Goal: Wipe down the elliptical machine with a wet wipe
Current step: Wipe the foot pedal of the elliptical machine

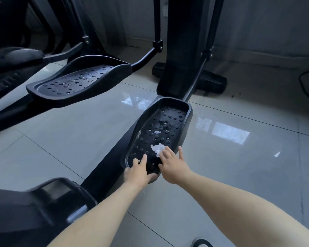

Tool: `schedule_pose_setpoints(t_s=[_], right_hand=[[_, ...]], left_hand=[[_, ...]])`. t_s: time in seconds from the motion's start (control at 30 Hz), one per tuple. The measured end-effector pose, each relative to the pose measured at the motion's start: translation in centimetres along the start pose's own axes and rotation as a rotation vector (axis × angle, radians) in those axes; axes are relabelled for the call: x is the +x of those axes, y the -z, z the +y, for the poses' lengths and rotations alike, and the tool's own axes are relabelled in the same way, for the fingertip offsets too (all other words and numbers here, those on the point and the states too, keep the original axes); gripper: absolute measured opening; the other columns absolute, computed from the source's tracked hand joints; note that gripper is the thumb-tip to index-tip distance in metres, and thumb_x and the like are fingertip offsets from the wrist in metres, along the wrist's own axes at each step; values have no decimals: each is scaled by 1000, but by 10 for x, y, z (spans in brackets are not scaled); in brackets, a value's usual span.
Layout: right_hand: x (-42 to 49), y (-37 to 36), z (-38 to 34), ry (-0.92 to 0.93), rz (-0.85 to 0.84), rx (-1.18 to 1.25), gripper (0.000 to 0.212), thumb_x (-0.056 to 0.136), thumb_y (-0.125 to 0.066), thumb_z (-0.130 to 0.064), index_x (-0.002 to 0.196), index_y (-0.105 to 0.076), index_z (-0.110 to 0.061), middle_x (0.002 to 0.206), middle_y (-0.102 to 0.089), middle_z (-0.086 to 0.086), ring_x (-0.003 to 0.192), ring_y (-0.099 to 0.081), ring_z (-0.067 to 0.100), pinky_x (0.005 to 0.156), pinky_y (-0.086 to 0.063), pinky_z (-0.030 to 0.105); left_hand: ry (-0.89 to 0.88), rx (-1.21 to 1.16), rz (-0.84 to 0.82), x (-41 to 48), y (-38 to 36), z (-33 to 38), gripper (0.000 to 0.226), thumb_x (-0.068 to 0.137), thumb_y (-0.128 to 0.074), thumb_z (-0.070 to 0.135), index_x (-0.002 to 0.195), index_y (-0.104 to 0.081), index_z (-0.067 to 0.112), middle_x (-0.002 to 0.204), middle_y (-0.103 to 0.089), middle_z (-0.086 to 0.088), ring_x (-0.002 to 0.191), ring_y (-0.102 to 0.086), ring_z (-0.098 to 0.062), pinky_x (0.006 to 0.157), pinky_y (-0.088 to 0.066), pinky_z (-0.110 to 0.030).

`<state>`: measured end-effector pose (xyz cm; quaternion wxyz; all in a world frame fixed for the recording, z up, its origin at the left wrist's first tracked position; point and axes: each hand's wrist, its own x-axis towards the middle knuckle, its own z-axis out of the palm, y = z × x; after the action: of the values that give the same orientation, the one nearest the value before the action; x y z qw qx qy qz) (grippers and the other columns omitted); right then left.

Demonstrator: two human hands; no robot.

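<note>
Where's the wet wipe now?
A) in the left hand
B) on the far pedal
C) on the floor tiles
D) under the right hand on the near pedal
D: the wet wipe lies on the near pedal under the right hand; the left hand holds only the pedal's rim.

Black elliptical pedal [184, 111] dotted with round studs; white wet wipe [158, 149]; glossy pale grey floor tiles [75, 136].
</note>
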<state>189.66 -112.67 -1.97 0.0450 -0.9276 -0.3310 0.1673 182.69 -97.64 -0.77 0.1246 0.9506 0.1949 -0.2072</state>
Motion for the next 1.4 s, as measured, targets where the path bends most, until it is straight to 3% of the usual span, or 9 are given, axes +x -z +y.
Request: schedule_pose_setpoints(t_s=[0.2, 0.5, 0.6, 0.7, 0.8, 0.93, 1.1, 1.27, 1.4], right_hand=[[-5, -15, -24, 125, 57, -121, 51, 102, -36, -22, 151, -39, -9, 155, -30, 8, 149, -17, 28, 118, 20, 57], [7, -6, -2, 61, 52, -147, 54, 109, -23, -28, 159, -26, -7, 170, -9, 12, 157, -2, 28, 126, 7, 51], [14, -12, -16, 63, 105, 16, 53, 101, -36, -24, 152, -37, -7, 159, -32, 10, 150, -24, 28, 124, -4, 44], [13, -26, -29, 271, 106, 167, 44, 88, -43, -12, 129, -60, -10, 128, -57, 2, 122, -51, 25, 101, -23, 29], [11, -31, -26, 408, 97, 159, 42, 85, -40, -9, 117, -68, -7, 119, -66, 3, 110, -58, 26, 88, -20, 24], [14, -19, -11, 317, 114, 38, 48, 91, -27, -21, 125, -59, -12, 132, -54, -1, 132, -43, 21, 119, -10, 39], [23, -14, -17, 78, 150, 46, 48, 105, -30, -21, 150, -38, -6, 160, -32, 8, 153, -19, 25, 126, -1, 45], [21, -31, -38, 352, 84, 217, 49, 97, -32, -19, 136, -56, -2, 135, -54, 7, 125, -49, 26, 114, -32, 43], [30, -31, -45, 487, 44, 127, 43, 101, -50, -22, 141, -55, -8, 148, -51, 4, 140, -42, 22, 120, -23, 41]], left_hand=[[1, -73, 24, -2, -6, -7, 98, 92, -53, 70, 164, -2, 24, 159, -26, -4, 134, -45, -28, 115, -33, -33], [2, -142, 75, 0, -19, -17, 100, 89, -58, 71, 163, -10, 26, 160, -27, 6, 140, -36, -31, 117, -29, -33], [-2, -153, 82, -1, -19, -18, 103, 86, -58, 74, 163, -11, 24, 160, -28, 6, 140, -38, -29, 115, -31, -34], [-36, -155, 85, -4, -16, -20, 97, 90, -63, 62, 163, -12, 23, 160, -29, 4, 140, -41, -22, 118, -29, -35], [-93, -215, 85, -4, -16, -29, 89, 88, -67, 59, 159, -23, 27, 156, -36, 7, 136, -44, -20, 111, -39, -36], [-105, -324, 78, -6, -18, -50, 87, 90, -69, 53, 160, -27, 26, 164, -28, 12, 138, -46, -14, 109, -43, -34], [7, -240, 196, -4, -18, -56, 82, 96, -57, 60, 161, -23, 24, 171, -1, 5, 138, -49, -21, 98, -49, -36], [92, -279, 116, -1, -19, -58, 90, 97, -54, 62, 163, -9, 20, 171, 3, 6, 142, -45, -21, 96, -50, -38], [116, -322, 75, 1, -16, -58, 91, 97, -56, 57, 163, -4, 22, 171, 7, 10, 138, -50, -24, 98, -51, -44]])
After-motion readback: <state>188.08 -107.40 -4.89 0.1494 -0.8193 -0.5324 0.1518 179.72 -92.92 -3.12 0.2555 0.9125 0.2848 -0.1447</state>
